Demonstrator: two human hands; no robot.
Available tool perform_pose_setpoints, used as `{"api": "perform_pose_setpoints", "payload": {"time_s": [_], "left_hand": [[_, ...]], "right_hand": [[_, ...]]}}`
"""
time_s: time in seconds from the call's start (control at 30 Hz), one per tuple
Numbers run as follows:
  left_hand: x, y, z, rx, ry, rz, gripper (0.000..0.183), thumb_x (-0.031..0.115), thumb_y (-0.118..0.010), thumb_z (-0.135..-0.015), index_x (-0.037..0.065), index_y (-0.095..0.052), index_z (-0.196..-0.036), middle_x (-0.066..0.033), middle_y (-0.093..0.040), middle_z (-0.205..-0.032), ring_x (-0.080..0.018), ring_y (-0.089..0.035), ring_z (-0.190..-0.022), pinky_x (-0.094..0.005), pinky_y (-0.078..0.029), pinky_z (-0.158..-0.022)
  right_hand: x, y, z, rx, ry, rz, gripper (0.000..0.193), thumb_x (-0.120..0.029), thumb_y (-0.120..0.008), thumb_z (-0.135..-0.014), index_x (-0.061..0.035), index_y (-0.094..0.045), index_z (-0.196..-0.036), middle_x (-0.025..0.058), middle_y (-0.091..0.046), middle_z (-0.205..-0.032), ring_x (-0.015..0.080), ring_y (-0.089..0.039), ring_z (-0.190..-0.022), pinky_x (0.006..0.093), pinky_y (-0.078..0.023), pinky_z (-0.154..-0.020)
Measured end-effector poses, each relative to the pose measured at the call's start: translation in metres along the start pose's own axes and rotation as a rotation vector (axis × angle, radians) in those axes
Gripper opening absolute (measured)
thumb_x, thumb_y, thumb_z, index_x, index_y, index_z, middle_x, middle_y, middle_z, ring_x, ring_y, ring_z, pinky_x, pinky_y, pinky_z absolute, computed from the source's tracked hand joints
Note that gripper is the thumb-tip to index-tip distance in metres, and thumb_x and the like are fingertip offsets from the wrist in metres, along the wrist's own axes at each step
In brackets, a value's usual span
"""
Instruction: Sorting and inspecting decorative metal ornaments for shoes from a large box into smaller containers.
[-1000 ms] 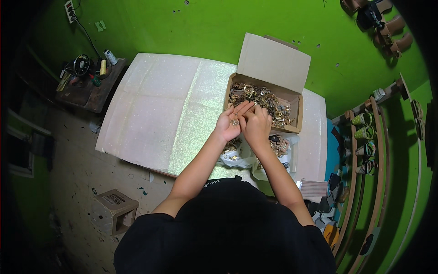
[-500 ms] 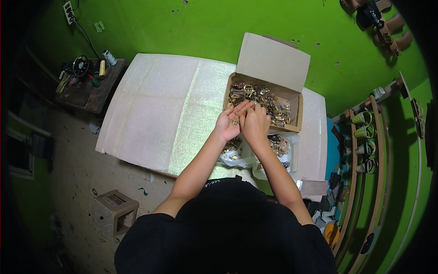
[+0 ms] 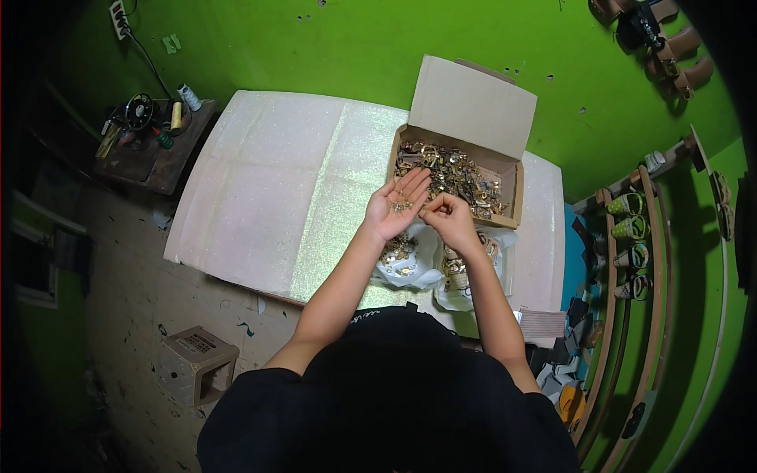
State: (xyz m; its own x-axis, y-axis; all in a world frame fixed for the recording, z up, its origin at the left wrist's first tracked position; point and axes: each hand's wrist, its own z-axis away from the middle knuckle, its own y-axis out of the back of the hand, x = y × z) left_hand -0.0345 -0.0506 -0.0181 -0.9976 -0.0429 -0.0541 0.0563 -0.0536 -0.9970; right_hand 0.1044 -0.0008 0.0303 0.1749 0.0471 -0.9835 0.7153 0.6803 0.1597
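Note:
My left hand (image 3: 398, 206) is palm up over the near left corner of a cardboard box, its fingers stretched out. Several small gold-coloured metal pieces (image 3: 402, 206) rest on its palm. Close beside it, my right hand (image 3: 449, 218) is closed, thumb and forefinger pinched together; whatever is between them is too small to make out. The open cardboard box (image 3: 516, 193) holds a heap of gold and dark metal fittings (image 3: 461, 173). Nearer to me, a white plastic bag (image 3: 424, 260) holds more small metal pieces. Another bag (image 3: 448, 298) with fittings sits partly behind my right forearm.
A pale glittery sheet covers the table (image 3: 260, 173). A striped flat piece (image 3: 542, 324) lies at its near right corner. To the right stands a wooden rack (image 3: 654, 292) with sandals (image 3: 629, 229). A stool (image 3: 199, 363) and a small dark side table (image 3: 150, 167) are at left.
My right hand has drawn back from the left palm, down and to the right. The left hand has opened flatter, so the metal pieces on it show more.

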Motion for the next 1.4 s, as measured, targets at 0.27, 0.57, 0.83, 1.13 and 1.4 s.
{"api": "perform_pose_setpoints", "payload": {"time_s": [0.27,0.57,0.83,1.13,1.4], "left_hand": [[0.000,-0.005,0.004,0.008,-0.016,-0.026,0.043,0.023,-0.022,-0.092,0.000,-0.031,-0.128,-0.0147,-0.032,-0.133,-0.0250,-0.029,-0.125,-0.0365,-0.026,-0.102],[-0.003,0.007,0.000,-0.121,0.056,-0.128,0.045,0.026,-0.021,-0.092,0.001,-0.032,-0.128,-0.0102,-0.034,-0.133,-0.0213,-0.036,-0.120,-0.0327,-0.031,-0.096],[-0.011,-0.008,0.003,-0.002,0.034,-0.214,0.045,0.027,-0.021,-0.092,0.002,-0.033,-0.128,-0.0091,-0.034,-0.133,-0.0221,-0.036,-0.120,-0.0350,-0.030,-0.098],[-0.008,-0.009,0.002,-0.031,0.026,-0.161,0.045,0.026,-0.022,-0.092,0.000,-0.033,-0.127,-0.0107,-0.034,-0.133,-0.0227,-0.035,-0.120,-0.0357,-0.025,-0.102],[-0.009,-0.009,0.001,-0.023,0.015,-0.112,0.045,0.025,-0.021,-0.092,-0.002,-0.031,-0.127,-0.0135,-0.034,-0.133,-0.0228,-0.037,-0.119,-0.0341,-0.027,-0.100]], "right_hand": [[-0.018,0.001,0.009,-0.107,0.223,0.549,0.017,-0.008,-0.064,-0.069,-0.0030,-0.061,-0.085,0.0086,-0.057,-0.073,0.0203,-0.055,-0.063,0.0304,-0.045,-0.059],[-0.028,0.000,-0.004,-0.032,0.565,0.878,0.021,-0.011,-0.067,-0.063,-0.0077,-0.062,-0.083,0.0078,-0.053,-0.083,0.0255,-0.054,-0.083,0.0364,-0.043,-0.069],[-0.031,0.000,-0.010,-0.108,0.586,1.041,0.020,-0.014,-0.068,-0.062,-0.0078,-0.059,-0.078,0.0071,-0.054,-0.084,0.0246,-0.054,-0.082,0.0374,-0.041,-0.066],[-0.033,0.000,-0.012,-0.147,0.631,1.050,0.020,-0.013,-0.065,-0.065,-0.0060,-0.056,-0.082,0.0087,-0.055,-0.083,0.0269,-0.055,-0.078,0.0381,-0.041,-0.064],[-0.021,0.002,-0.015,-0.049,0.468,0.476,0.010,-0.009,-0.057,-0.075,-0.0009,-0.055,-0.080,0.0097,-0.057,-0.074,0.0217,-0.056,-0.064,0.0316,-0.044,-0.058]]}}
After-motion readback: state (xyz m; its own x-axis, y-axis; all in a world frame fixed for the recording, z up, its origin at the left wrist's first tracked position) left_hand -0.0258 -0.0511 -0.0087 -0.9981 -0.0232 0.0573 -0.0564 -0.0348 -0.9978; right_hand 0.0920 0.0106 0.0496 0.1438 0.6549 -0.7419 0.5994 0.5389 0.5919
